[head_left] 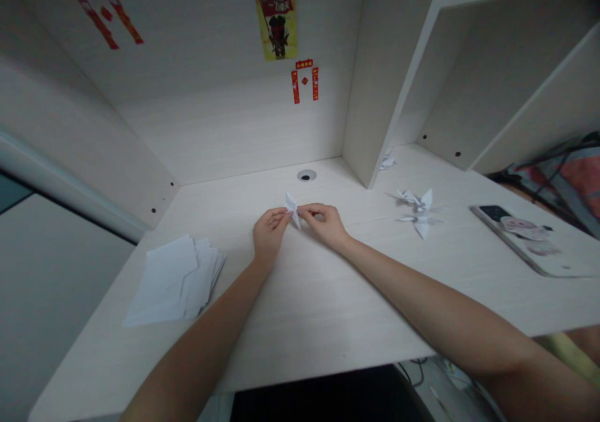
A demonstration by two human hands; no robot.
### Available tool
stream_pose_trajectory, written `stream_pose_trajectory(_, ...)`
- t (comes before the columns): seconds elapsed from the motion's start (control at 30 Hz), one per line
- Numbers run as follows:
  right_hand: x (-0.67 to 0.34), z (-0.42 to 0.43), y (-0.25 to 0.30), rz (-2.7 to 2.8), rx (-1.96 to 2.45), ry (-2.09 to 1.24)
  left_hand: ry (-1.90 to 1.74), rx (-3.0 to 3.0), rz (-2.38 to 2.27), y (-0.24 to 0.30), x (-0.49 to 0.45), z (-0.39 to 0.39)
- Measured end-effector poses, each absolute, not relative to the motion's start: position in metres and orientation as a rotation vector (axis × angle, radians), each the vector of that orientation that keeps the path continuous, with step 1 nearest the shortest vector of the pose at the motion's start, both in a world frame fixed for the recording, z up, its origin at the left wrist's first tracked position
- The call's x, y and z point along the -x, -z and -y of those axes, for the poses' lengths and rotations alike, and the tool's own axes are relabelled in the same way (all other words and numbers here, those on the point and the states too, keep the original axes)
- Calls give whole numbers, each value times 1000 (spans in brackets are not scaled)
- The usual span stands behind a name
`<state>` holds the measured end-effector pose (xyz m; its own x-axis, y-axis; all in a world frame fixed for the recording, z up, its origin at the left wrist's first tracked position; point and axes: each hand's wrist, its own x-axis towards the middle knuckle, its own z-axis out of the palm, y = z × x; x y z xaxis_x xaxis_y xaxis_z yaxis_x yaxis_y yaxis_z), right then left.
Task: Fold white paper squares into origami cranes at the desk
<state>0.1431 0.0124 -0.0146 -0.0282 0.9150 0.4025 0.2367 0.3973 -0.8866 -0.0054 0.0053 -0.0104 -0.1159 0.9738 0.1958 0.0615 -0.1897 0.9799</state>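
Observation:
Between my two hands is a small folded white paper crane (pixel 292 204), held just above the desk with its pointed parts up and down. My left hand (pixel 269 231) pinches it from the left with thumb and fingers. From the right, my right hand (pixel 327 222) pinches its other side between thumb and forefinger. The fingertips hide part of the folds. Several finished paper cranes (pixel 419 204) lie on the desk to the right of my right hand. To the left of my left forearm is a loose stack of white paper sheets (pixel 173 278).
A phone in a pale case (pixel 527 237) lies at the right of the desk (pixel 300 328). An upright divider (pixel 398 65) stands behind on the right, with more folded paper (pixel 388 160) by its foot. A round cable hole (pixel 307 175) is near the back wall.

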Motion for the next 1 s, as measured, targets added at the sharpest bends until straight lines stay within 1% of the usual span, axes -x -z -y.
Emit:
stream_pose_trajectory(0.53, -143, -13, 17, 1550, 1069, -704, -1415, -1285, -1207, 12, 4, -5)
stream_pose_trajectory(1.0, -142, -16, 23, 1572, 1063, -697, -1380, -1301, -1269, 12, 5, -5)
